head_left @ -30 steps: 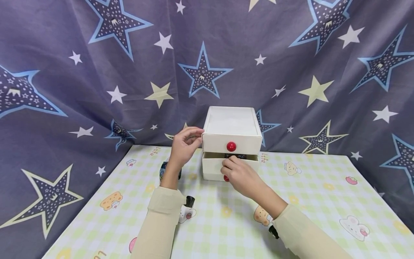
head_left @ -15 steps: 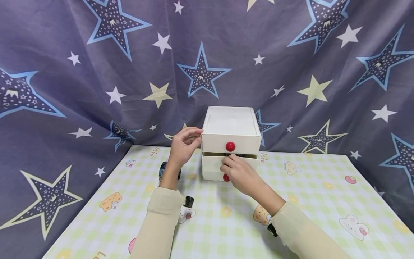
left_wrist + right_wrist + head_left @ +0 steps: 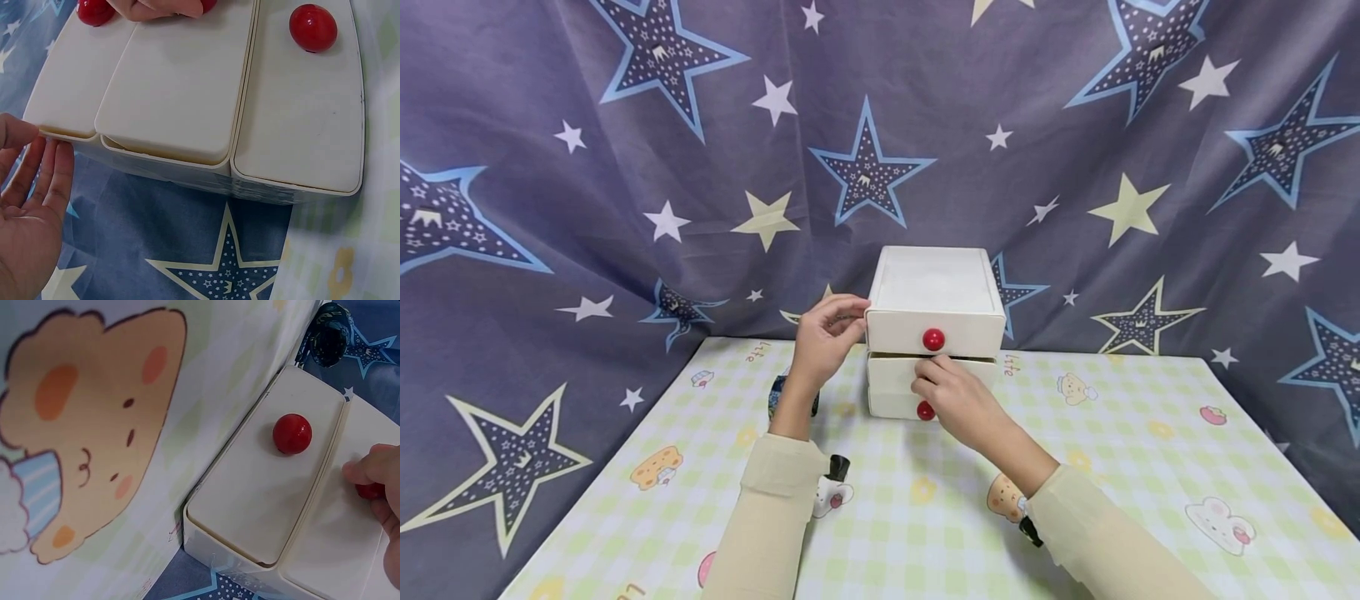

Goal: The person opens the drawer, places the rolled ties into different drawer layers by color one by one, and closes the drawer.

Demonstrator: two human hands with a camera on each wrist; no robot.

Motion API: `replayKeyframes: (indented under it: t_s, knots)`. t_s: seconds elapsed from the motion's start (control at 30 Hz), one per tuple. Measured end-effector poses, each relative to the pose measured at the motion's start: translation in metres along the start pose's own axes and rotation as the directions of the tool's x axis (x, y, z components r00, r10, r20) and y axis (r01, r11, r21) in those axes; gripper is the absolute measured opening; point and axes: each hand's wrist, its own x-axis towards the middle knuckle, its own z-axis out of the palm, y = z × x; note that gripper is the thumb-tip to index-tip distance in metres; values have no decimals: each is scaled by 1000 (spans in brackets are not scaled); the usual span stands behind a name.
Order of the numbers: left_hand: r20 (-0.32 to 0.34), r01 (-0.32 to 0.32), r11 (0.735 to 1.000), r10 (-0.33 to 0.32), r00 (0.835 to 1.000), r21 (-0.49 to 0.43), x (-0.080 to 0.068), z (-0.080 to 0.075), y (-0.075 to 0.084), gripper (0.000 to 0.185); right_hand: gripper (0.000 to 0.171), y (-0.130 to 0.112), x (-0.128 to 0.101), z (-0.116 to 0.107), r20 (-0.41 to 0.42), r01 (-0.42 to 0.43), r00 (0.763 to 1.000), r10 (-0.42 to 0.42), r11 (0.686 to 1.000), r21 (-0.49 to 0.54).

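Observation:
A white three-drawer box [image 3: 934,287] stands at the back of the table. My right hand [image 3: 958,400] pinches the red knob [image 3: 370,491] of the middle drawer [image 3: 178,81]. That drawer stands out only slightly from the box front. The top drawer's knob [image 3: 934,339] and the bottom drawer's knob [image 3: 926,410] are free. My left hand [image 3: 823,337] rests against the box's upper left corner, its fingers [image 3: 53,169] straight along the side. What is inside the drawers is hidden.
A dark blue patterned object [image 3: 777,392] lies on the table behind my left wrist, left of the box. The checked cartoon mat [image 3: 1150,467] covers the table. A star-printed curtain [image 3: 625,167] hangs close behind and to the sides.
My right hand has pushed the middle drawer back into the box; the gap that showed a dark item inside has closed to a thin line. My left hand has stayed at the corner.

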Motion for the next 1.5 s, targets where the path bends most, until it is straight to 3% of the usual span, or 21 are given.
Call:
replayKeyframes:
  t_s: [0.4,0.77,1.1,1.5]
  knots:
    - [-7,7,1000,-7,1000,-11,0,1,0,23,26,0,4,0,26,-33,999,34,999,-35]
    - [-11,49,999,-49,999,4,1,0,3,25,23,3,4,3,1,-21,1000,21,999,-34]
    - [-1,51,999,-51,999,1,-1,4,31,23,19,7,-3,4,-24,21,999,-21,1000,3]
    - [-3,52,999,-52,999,6,-3,5,34,24,22,6,-11,-3,-40,19,999,-17,998,67]
